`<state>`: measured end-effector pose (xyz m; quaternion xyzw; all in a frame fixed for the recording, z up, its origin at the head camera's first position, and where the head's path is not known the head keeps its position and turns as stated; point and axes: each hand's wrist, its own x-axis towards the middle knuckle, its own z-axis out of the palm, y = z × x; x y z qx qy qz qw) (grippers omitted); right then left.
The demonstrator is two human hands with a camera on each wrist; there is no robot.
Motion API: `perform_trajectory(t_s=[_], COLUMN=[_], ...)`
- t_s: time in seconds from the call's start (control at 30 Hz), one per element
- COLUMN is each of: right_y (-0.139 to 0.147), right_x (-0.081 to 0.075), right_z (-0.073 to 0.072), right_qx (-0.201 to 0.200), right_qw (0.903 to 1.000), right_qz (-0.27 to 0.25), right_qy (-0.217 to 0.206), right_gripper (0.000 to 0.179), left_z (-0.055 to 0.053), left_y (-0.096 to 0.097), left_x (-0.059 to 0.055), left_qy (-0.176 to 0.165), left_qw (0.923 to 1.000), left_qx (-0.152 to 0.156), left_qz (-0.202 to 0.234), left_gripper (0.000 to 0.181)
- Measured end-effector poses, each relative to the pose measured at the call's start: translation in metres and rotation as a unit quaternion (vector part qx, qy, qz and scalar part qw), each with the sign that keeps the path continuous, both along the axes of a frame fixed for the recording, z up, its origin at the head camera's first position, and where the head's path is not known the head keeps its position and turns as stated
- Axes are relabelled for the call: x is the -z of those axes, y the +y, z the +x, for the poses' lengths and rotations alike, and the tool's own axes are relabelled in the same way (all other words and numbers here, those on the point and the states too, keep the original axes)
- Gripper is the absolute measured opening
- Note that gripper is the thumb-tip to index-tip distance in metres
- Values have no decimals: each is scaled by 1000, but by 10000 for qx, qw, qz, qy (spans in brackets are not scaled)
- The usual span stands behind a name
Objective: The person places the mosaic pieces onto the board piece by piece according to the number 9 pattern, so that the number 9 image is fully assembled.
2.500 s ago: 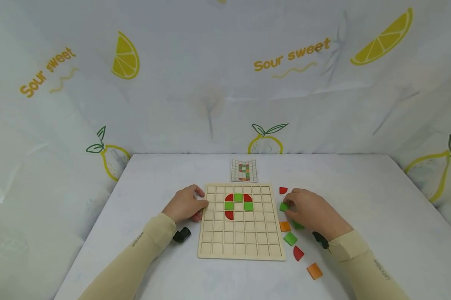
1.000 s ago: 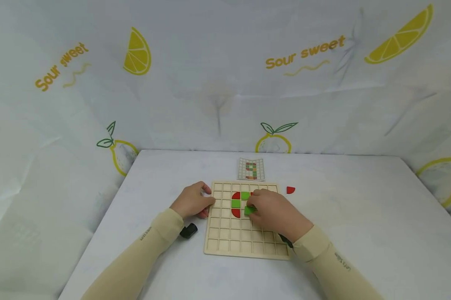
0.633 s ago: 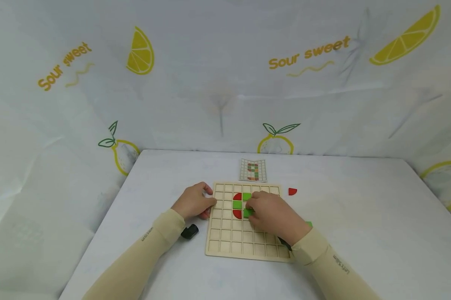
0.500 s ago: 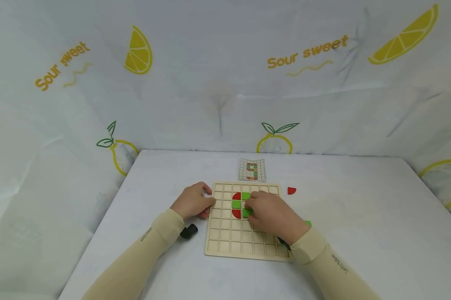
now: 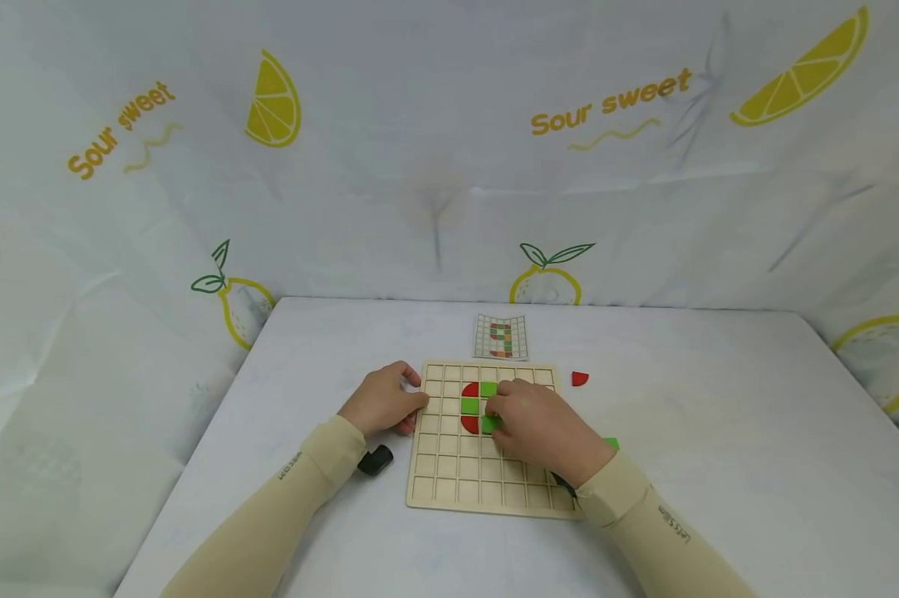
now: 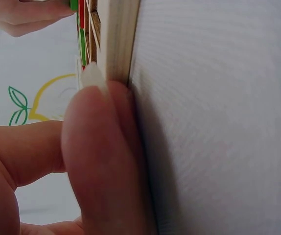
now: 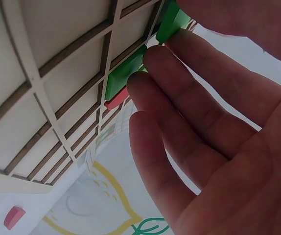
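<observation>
Our right hand nearer: finger, thumb pinch green piece, low middle of frame, just right of lower red piece. Our left hand, farther left, fingers loose, apart, touches left edge of board.

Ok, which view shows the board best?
The head view: most of the board shows from above, though the right hand hides some. Left wrist catches only its edge and a sliver of grid; right wrist, a slanted part.

Card behind board (tiles on board)
</observation>
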<state>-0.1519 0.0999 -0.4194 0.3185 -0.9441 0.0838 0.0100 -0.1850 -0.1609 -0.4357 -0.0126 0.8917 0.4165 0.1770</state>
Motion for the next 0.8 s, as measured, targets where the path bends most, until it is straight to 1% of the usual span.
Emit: perform_trajectory(t_s=[0.13,0.3,0.47,0.57,0.67,0.8], right_y=[1,3,6,12,21,42], right_x=[1,1,0,-3,-9,-15], right_z=[2,5,5,4,4,6], right_qx=[31,98,155,294,536,776], right_qw=[10000,9999,9998,9992,9974,9954], right_qz=[64,71,66,49,39,122], right_qy=[15,-66,-122,-271,-471,-544], right_gripper=[6,5,9,14,17,18], left_z=[2,3,3,2,1,0], left_y=[1,4,5,6,5,1], left_x=[0,0,1,1,0,-2], left_qy=[5,-22,-71,-55,-34,-63], left_qw=[10000,10000,9999,10000,10000,9998], left_qx=[52,73,88,70,32,6], left_qz=[-6,5,51,5,-68,-205], left_gripper=[28,27,27,27,28,29])
